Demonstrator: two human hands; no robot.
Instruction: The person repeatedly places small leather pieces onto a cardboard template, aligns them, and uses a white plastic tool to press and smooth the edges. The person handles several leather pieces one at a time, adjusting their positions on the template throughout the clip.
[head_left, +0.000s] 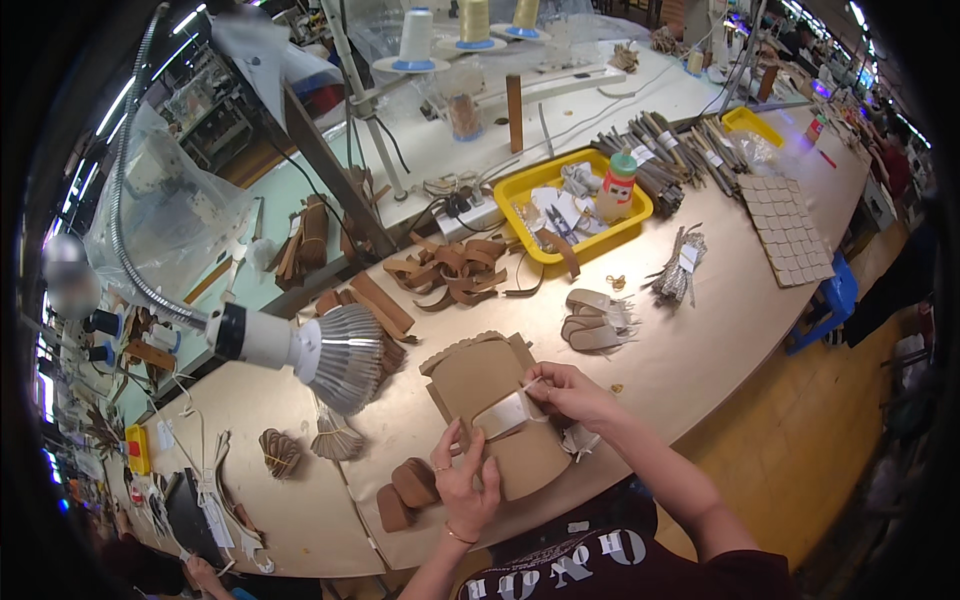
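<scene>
A tan leather-like panel point(482, 372) with a scalloped far edge lies in front of me, and its near part point(532, 464) bulges toward me. Across its middle sits a white rectangular patch point(504, 414). My right hand point(572, 396) is closed in a pinch at the patch's upper right corner, on what looks like a thin white strip point(533, 384). At the left end of the patch, my left hand point(466, 482) touches the panel with its fingertips, its fingers apart. Brown curved pieces point(413, 483) lie just left of that hand.
A lamp point(340, 358) on a bendable arm hangs over the table's left part. Beyond the panel are brown strips point(455, 270), a yellow tray point(597, 243) holding a green-capped bottle point(616, 188), small rounded tabs point(597, 320) and a tied bundle point(684, 265). A woven panel point(786, 230) lies far right.
</scene>
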